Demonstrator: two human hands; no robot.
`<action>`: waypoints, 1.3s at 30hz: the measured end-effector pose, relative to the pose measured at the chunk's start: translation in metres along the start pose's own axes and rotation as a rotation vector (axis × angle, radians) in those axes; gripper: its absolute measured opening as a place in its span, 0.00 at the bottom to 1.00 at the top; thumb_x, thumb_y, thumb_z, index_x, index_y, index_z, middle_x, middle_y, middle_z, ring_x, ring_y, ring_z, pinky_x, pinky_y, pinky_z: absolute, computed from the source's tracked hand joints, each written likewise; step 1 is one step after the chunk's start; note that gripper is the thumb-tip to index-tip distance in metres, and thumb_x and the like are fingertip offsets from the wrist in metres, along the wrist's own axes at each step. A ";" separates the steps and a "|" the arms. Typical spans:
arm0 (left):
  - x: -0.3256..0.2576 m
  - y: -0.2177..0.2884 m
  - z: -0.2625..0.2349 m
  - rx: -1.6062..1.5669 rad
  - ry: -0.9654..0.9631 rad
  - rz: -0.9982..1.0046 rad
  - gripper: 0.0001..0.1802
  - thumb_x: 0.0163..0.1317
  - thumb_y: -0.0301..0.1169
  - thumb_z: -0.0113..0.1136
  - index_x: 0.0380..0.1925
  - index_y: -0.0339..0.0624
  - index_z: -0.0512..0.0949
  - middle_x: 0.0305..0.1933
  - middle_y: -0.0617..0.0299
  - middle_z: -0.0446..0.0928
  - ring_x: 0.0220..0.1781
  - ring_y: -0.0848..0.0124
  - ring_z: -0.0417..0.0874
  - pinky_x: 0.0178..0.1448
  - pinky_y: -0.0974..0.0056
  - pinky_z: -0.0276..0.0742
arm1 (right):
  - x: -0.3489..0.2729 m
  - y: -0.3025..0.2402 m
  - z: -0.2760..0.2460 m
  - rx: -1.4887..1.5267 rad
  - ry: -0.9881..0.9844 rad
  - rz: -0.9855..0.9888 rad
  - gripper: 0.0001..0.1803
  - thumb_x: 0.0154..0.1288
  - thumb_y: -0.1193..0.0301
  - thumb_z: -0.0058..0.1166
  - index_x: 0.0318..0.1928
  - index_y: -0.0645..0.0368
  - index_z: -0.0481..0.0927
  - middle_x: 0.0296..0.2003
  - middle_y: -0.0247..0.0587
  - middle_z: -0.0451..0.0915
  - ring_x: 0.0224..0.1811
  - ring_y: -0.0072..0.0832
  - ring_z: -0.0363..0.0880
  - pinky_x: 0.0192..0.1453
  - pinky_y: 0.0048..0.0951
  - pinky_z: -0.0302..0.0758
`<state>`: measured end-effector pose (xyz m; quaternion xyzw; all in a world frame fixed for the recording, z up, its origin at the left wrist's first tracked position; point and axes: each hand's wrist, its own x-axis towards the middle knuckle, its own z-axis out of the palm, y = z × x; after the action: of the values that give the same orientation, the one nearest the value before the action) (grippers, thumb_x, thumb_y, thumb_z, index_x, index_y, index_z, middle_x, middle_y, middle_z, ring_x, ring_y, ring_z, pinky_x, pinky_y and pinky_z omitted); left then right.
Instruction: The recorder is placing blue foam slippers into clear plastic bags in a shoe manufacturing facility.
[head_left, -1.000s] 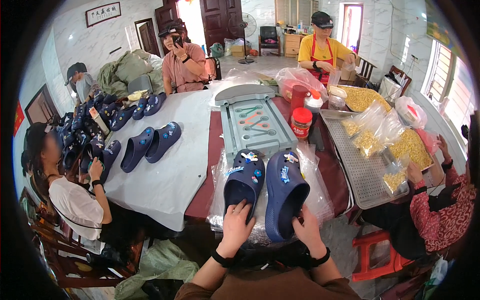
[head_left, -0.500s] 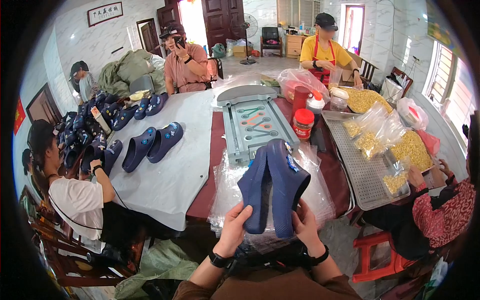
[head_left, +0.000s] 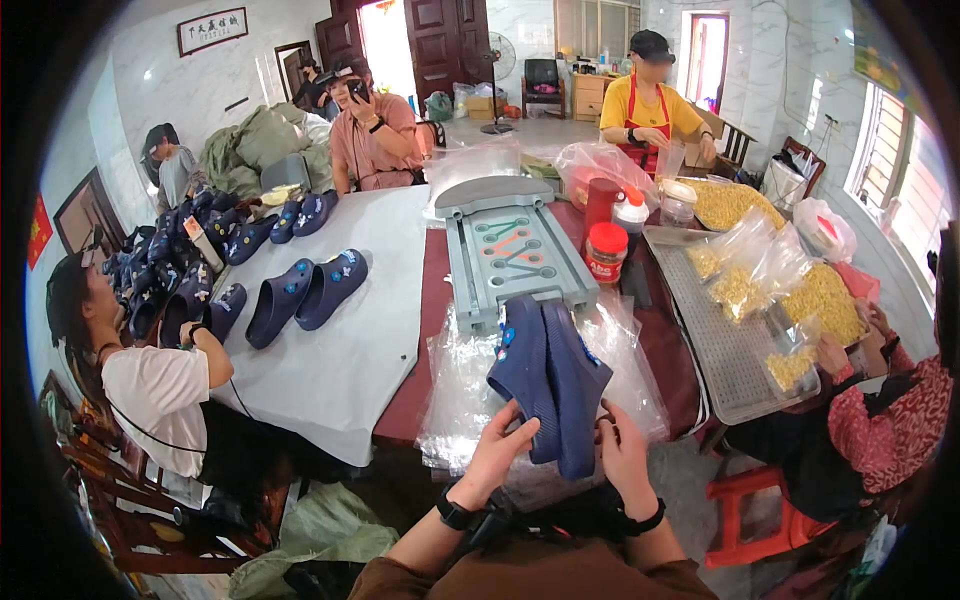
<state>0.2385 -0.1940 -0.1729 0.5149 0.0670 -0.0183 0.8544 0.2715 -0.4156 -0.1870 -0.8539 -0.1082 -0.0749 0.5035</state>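
Crowded workroom bench (head_left: 430, 330): left hand (head_left: 497, 455) and right hand (head_left: 622, 457) each grip navy clogs (head_left: 548, 382) pressed sole-to-sole, upright above clear plastic bags (head_left: 460, 390), apparently paired for bagging.

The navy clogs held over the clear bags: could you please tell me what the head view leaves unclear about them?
- Navy clogs: pressed together, so their facing sides are hidden.
- Heel ends: covered by the left hand and right hand.
- Charms on the left clog: too small to identify.
- Clear bags: count unclear, overlapping.
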 end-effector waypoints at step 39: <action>-0.001 -0.007 0.006 0.060 -0.061 -0.110 0.42 0.78 0.38 0.58 0.80 0.38 0.45 0.70 0.47 0.68 0.60 0.57 0.84 0.59 0.58 0.85 | -0.005 -0.054 -0.020 -0.617 0.103 -0.227 0.65 0.41 0.55 0.76 0.78 0.58 0.55 0.55 0.60 0.71 0.55 0.57 0.74 0.57 0.51 0.75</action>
<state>0.2376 -0.2028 -0.1763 0.5352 0.0686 -0.0829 0.8379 0.2523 -0.4080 -0.1328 -0.9437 -0.1496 -0.2028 0.2146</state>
